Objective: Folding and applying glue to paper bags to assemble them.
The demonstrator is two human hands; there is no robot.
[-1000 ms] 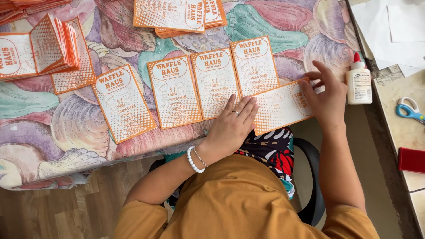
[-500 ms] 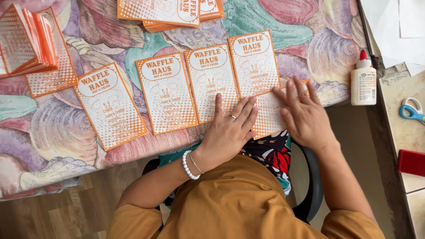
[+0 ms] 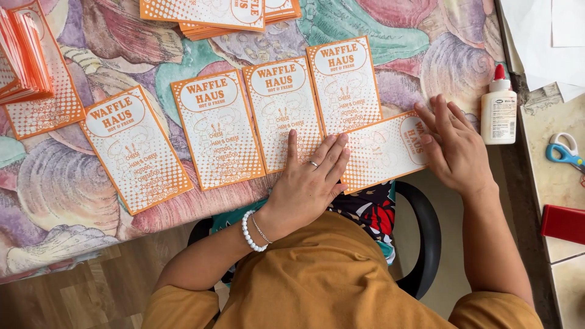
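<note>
Four orange-and-white printed cards lie in a row on a patterned tablecloth [image 3: 439, 55]: one at the left [image 3: 133, 157], two in the middle [image 3: 218, 129] [image 3: 284, 113], one at the right [image 3: 344, 82]. A fifth card [image 3: 381, 152] lies sideways at the table's near edge. My left hand [image 3: 308, 183] rests flat, fingers apart, on the left end of the sideways card and the lower edge of the middle card. My right hand [image 3: 454, 149] lies flat on the right end of the sideways card. Neither hand grips anything.
A stack of the same cards [image 3: 207, 15] sits at the top, and another pile [image 3: 27, 55] at the far left. A white glue bottle [image 3: 498, 106] stands right of my right hand. Blue scissors [image 3: 563, 152], a red object [image 3: 563, 222] and white paper [image 3: 548, 30] lie further right.
My right hand slid left across the sideways card, then back to its right end. My left hand stayed pressed near the card's left end.
</note>
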